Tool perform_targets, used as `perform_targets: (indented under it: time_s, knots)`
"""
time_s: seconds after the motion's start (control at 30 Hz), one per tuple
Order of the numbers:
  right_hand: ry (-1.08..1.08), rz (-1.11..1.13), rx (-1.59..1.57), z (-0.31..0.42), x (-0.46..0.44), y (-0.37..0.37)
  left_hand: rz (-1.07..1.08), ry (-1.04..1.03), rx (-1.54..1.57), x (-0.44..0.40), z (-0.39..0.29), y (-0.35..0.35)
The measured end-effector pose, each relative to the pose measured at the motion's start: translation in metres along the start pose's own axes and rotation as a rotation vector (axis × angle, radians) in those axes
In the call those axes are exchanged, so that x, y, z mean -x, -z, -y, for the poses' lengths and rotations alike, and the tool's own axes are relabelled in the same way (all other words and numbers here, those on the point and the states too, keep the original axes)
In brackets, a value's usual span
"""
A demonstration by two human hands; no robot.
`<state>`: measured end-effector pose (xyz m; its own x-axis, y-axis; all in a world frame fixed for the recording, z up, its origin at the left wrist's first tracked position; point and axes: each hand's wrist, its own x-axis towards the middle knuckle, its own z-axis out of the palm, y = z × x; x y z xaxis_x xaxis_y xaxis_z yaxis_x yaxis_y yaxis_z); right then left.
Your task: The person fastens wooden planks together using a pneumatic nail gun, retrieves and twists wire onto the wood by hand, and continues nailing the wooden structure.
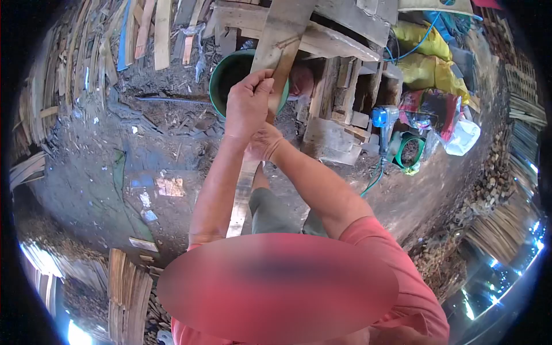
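– So, what's hidden?
– Far end of the board (284,34): cut off at the top edge. Blurred oval covers much of the red shirt (414,287). Green bucket (214,86) sits partly behind the board and left hand (248,103); inside too dark to read.
– Left hand state?
– Clamped on the board, fingers curled, thumb near the index finger.
– Right?
– Right hand (264,142) is lower, just beside the left wrist. Fingers mostly hidden; can't tell how far closed or whether it grips.
– Board location?
– Ahead of the body, slanting up across the bucket toward the wood pile (336,43).
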<state>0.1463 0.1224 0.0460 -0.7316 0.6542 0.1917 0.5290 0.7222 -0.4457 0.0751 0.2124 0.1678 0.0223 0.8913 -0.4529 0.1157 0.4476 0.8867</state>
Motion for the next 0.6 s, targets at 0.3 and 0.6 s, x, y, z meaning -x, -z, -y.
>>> perform_targets:
  time_s: [0.3, 0.6]
  knots:
    - [0.025, 0.103, 0.083, -0.001, -0.004, 0.013, -0.079, -0.136, -0.178, -0.012, -0.003, -0.002]
    - [0.039, -0.063, 0.171, 0.002, -0.011, 0.018, -0.101, -0.169, -0.29, -0.015, -0.004, 0.006]
